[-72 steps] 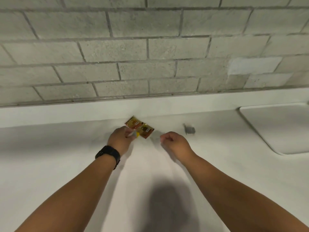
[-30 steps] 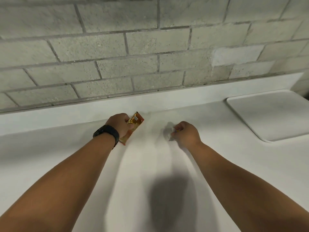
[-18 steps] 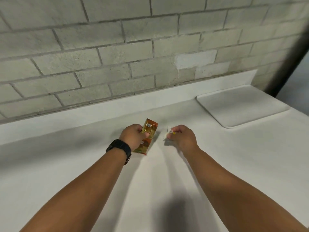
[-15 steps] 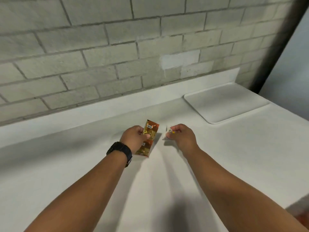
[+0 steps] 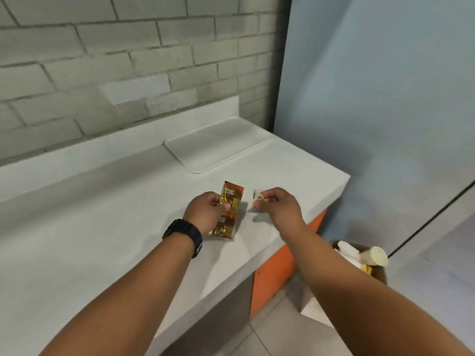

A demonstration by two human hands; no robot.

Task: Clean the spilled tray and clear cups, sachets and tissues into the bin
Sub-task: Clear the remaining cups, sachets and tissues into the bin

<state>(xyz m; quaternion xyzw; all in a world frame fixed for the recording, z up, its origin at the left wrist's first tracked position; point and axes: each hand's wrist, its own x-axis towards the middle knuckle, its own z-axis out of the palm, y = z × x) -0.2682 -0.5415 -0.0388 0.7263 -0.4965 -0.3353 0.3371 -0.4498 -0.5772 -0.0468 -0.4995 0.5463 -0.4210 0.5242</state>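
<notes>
My left hand (image 5: 207, 211), with a black watch on the wrist, grips two gold-orange sachets (image 5: 229, 208) held upright above the white counter (image 5: 77, 227). My right hand (image 5: 279, 205) pinches a small white sachet (image 5: 254, 204) with a yellow tip, just right of the gold ones. A white tray (image 5: 218, 143) lies bare at the counter's far right corner. On the floor to the right, below my right forearm, stands the bin (image 5: 370, 263), a brown box holding paper cups (image 5: 374, 255) and white tissue.
A grey brick wall (image 5: 115, 60) runs behind the counter. A pale blue wall (image 5: 385, 111) closes the right side. The counter's front edge ends over an orange cabinet panel (image 5: 280, 263) and a tiled floor (image 5: 295, 335).
My head has turned right, bringing the counter's end, the blue wall and the bin into view. Both hands lifted from the counter, still holding their sachets.
</notes>
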